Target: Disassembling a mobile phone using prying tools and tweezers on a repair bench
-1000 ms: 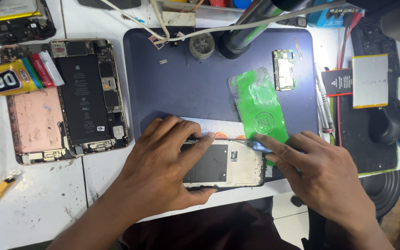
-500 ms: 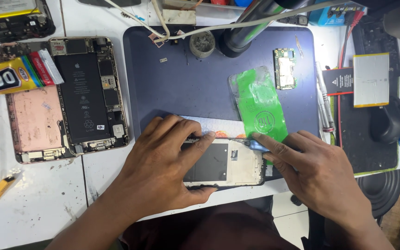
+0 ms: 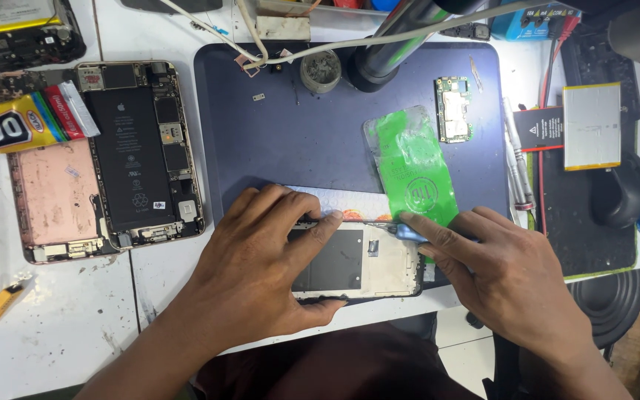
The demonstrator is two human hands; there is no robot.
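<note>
My left hand (image 3: 261, 259) lies flat on an opened phone frame (image 3: 379, 267) at the front edge of a dark blue work mat (image 3: 298, 141), pinning it down. My right hand (image 3: 498, 274) pinches a small blue-handled tool (image 3: 407, 233) whose tip touches the frame's upper edge near my left fingertips. A thin display panel (image 3: 350, 198) with a pale patterned face lies just behind the frame. A green protective film (image 3: 416, 170) lies tilted on the mat above my right hand.
An opened phone with a black battery (image 3: 138, 152) and a pink back cover (image 3: 53, 196) lie at left, with a yellow glue tube (image 3: 16, 126). A small circuit board (image 3: 453, 110), a round tin (image 3: 320, 70), a silver battery (image 3: 592, 126) and tweezers (image 3: 516, 155) lie farther back and right.
Both hands stay on the phone frame; the tool tip has shifted only slightly along its upper edge. Nothing else has moved.
</note>
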